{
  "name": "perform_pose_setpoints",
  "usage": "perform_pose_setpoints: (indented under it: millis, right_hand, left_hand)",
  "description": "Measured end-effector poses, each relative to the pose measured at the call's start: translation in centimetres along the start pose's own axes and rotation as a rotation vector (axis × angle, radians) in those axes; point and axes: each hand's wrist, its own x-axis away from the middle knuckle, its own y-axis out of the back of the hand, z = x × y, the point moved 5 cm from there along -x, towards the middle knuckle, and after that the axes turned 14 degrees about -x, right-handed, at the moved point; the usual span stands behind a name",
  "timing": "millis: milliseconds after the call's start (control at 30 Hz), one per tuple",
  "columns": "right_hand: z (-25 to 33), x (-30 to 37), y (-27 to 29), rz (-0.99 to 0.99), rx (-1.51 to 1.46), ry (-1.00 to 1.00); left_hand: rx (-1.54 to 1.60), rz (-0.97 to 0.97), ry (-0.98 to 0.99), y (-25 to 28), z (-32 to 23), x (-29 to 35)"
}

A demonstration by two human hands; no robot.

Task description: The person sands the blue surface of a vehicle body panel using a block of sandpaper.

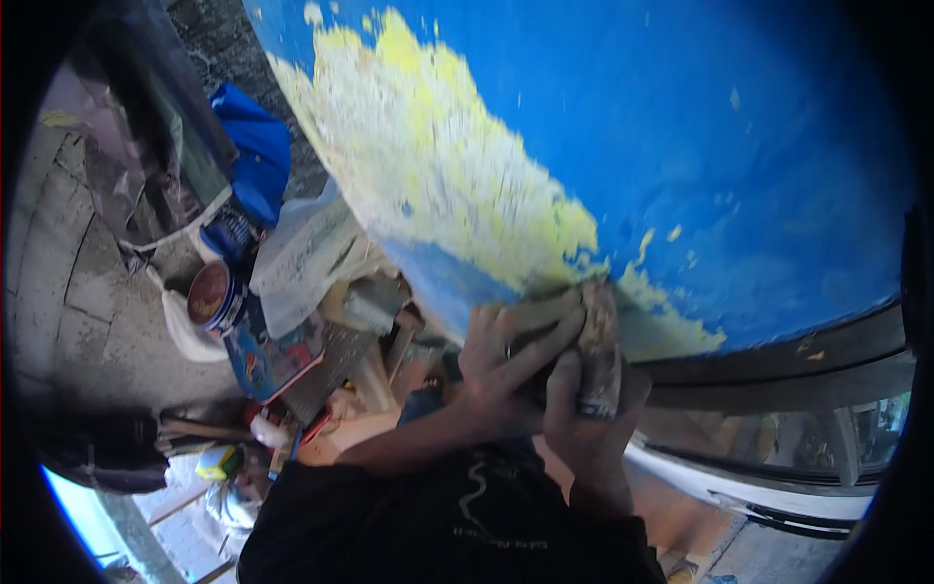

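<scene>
A large, curved blue panel (662, 175) fills the upper right. Along its left and lower edge runs a broad patch of bare whitish and yellow surface (418, 146) with ragged paint borders. Against the lower part of this patch rests a dusty, worn, brownish block-like tool (599, 346), whose exact kind I cannot make out. My left hand (506, 355) is closed, its fingers reaching across to the tool's upper end. From below, my right hand (593, 423) wraps round the tool's lower part, thumb along its side. Where the tool meets the panel is partly hidden by the fingers.
On the left stand an open round tin (211, 295) with reddish-brown contents, a blue bag (255, 151) and crumpled clear plastic sheeting (302, 258). Wood scraps (375, 380) lie below the panel's edge. A dark-framed window (808, 438) is at the lower right.
</scene>
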Motion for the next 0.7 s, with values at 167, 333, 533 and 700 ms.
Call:
perform_pose_setpoints:
  millis: [167, 333, 533, 700]
  right_hand:
    - [-0.7, 0.0, 0.8, -0.04, -0.114, 0.055]
    - [-1.2, -2.3, 0.2, 0.144, -0.217, 0.056]
    - [-0.6, -2.6, -0.5, 0.2, -0.249, -0.023]
    - [-1.0, -1.9, -0.2, 0.033, -0.256, 0.309]
  left_hand:
    - [-0.073, 0.026, -0.018, -0.8, -0.8, 1.1]
    - [-0.124, -0.093, 0.099, -1.3, -0.6, 0.9]
    - [-0.079, -0.113, 0.231, -0.2, -0.6, -0.4]
    - [-0.121, -0.036, 0.162, -1.0, -0.5, 2.0]
